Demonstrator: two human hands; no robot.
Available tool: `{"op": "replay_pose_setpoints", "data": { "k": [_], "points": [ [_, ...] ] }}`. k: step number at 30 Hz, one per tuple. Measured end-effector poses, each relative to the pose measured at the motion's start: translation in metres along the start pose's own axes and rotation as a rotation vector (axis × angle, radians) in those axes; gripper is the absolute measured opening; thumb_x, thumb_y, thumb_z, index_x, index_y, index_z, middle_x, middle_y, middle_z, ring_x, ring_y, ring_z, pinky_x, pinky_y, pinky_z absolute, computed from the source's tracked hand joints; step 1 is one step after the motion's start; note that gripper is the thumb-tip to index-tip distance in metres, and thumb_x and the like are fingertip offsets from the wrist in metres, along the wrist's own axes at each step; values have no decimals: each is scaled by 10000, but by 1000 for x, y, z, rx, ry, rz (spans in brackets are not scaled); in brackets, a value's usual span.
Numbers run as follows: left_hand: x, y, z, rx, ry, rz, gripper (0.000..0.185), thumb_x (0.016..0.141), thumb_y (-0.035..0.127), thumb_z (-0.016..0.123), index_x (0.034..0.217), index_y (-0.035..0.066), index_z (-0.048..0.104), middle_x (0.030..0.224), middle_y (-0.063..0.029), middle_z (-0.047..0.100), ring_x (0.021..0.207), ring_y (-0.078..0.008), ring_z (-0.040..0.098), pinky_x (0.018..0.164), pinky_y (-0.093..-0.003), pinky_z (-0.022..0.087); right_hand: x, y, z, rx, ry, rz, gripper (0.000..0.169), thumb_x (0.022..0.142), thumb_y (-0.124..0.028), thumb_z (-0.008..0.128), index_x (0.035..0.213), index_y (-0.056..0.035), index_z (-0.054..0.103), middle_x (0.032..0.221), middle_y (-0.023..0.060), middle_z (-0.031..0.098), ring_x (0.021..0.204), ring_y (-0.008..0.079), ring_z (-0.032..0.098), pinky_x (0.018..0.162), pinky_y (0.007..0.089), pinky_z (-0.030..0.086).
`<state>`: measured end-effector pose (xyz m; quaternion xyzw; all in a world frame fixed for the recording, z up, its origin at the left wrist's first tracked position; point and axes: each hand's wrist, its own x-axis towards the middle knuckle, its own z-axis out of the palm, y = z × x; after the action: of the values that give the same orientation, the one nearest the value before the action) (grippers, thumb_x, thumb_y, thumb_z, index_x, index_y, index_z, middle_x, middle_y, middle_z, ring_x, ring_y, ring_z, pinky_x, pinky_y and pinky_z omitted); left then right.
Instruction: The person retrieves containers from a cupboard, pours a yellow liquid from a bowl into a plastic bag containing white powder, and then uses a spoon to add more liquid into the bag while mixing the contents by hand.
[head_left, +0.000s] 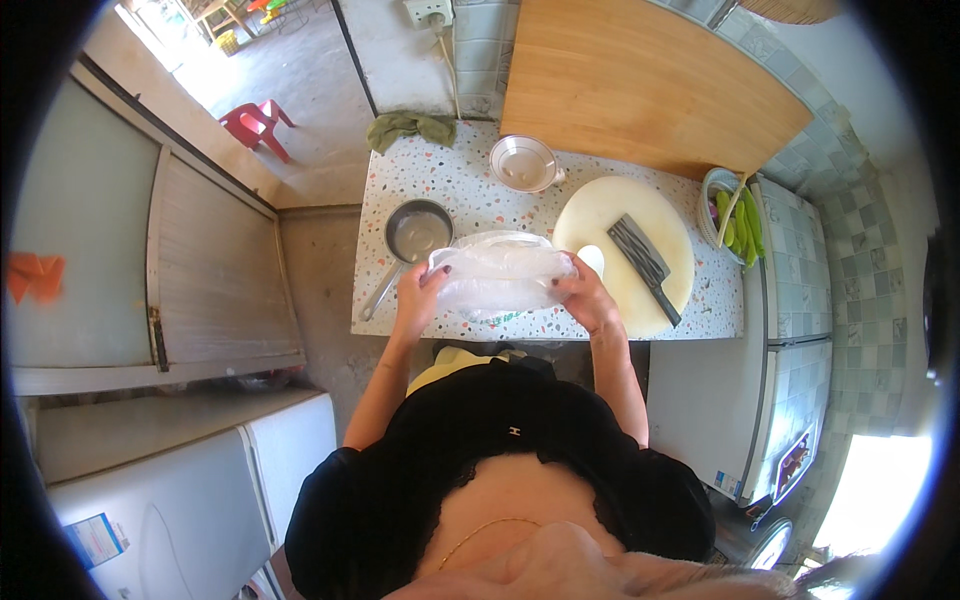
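Observation:
Both my hands stretch a clear plastic bag (501, 274) above the front of a speckled countertop (465, 180). My left hand (421, 294) grips its left side, thumb on top; my right hand (589, 294) grips its right side. Green print shows at the bag's lower edge; what lies beneath is hidden. By my right hand, a white spoon-like piece (591, 260) rests over the edge of a round cutting board (637, 202). A cleaver (637, 259) with a black handle lies on that board. Left of the bag is a small saucepan (420, 234) with liquid in it.
A bowl (523, 163) stands behind the bag, before a leaning wooden board (645, 82). A green cloth (411, 130) lies at the back left corner. A basket (712, 225) of green peppers (742, 225) stands at the right. A red plastic chair (259, 126) is on the floor beyond.

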<state>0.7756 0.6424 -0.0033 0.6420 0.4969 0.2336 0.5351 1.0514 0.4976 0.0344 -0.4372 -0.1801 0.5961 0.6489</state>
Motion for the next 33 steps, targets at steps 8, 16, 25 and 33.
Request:
{"op": "replay_pose_setpoints", "data": {
  "k": [8,16,25,33],
  "points": [
    [32,-37,15,-1100,-271,-346,225,1008,141,516,1113,-38,602,926,-125,681,878,-200,671,830,-340,576,17,29,-29,-1068,212,-40,351,890,-69,589,1227,25,573,1082,107,664,849,174,639,770,299,506],
    [48,-47,26,-983,-328,-328,127,981,147,588,1006,32,637,789,-18,630,595,-81,564,537,-244,482,43,47,-61,-231,492,129,318,928,-163,560,1183,17,620,1053,105,664,906,211,641,776,334,517],
    [45,1,21,-766,-161,-93,128,982,161,586,943,55,646,731,46,580,574,-17,460,495,-190,332,39,36,-30,-284,471,-24,324,930,-212,567,1132,28,649,936,60,657,853,154,612,763,306,494],
    [43,88,37,-755,-213,-4,174,990,197,591,1024,30,626,803,40,581,664,-35,511,575,-192,398,24,-22,56,-259,336,-181,255,971,-166,536,1134,16,607,976,65,657,864,152,633,749,282,511]
  ]
}}
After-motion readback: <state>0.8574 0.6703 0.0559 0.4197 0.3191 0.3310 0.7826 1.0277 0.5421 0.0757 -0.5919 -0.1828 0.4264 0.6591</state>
